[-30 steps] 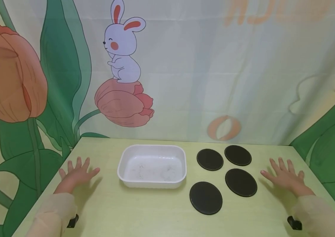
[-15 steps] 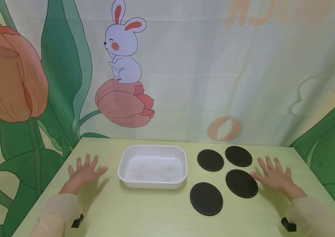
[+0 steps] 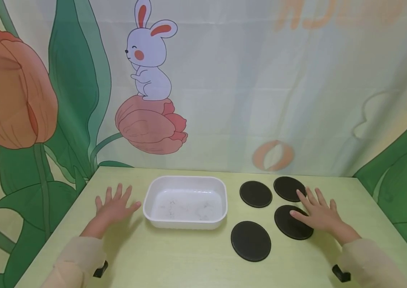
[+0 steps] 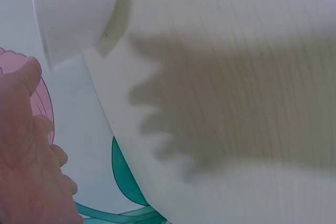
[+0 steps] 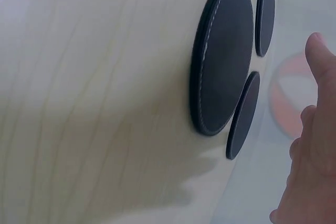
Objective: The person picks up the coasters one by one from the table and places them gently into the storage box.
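My left hand (image 3: 113,207) hovers over the table with its fingers spread, just left of a white rectangular tub (image 3: 189,222). Nothing is in that hand, and its shadow falls on the wood in the left wrist view. The right hand (image 3: 319,214), fingers also spread and holding nothing, is above the right edge of a round black coaster (image 3: 289,224), hiding part of it. Its fingertips reach toward the back right coaster (image 3: 287,189). Another coaster (image 3: 255,194) lies to the left of these, and one more coaster (image 3: 251,241) is nearer the front. Stitching along a coaster's rim (image 5: 210,40) shows in the right wrist view.
A pale wooden table (image 3: 174,260) carries everything. Behind it hangs a printed curtain (image 3: 225,100) with a rabbit and tulips. The tub stands at the back, left of the coasters, with faint marks on its floor.
Both hands have moved inward: the left one rightward toward the tub, the right one leftward from beside the coasters to over them. The tub and coasters have stayed put.
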Action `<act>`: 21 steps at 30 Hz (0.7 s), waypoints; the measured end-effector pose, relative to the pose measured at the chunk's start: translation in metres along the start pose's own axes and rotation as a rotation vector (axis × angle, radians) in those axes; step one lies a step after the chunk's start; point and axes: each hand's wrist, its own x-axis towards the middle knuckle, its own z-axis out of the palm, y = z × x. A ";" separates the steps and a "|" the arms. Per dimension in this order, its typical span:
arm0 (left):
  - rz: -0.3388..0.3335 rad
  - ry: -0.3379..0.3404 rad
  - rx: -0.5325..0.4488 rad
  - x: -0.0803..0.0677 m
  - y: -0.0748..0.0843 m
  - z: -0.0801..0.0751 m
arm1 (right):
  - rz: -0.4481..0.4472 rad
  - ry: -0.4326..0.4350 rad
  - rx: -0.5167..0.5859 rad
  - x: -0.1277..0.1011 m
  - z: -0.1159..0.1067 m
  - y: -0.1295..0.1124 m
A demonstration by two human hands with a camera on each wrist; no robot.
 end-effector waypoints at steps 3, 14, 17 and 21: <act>0.016 0.020 0.007 0.001 0.007 0.002 | -0.031 0.014 -0.005 0.001 0.001 -0.009; 0.089 0.088 -0.038 0.010 0.030 0.003 | -0.204 0.053 0.093 0.008 0.003 -0.049; 0.092 0.116 -0.120 0.013 0.033 0.003 | -0.251 0.039 0.224 0.010 0.001 -0.061; 0.079 0.168 -0.249 0.017 0.032 0.003 | -0.231 -0.032 0.375 0.013 0.002 -0.070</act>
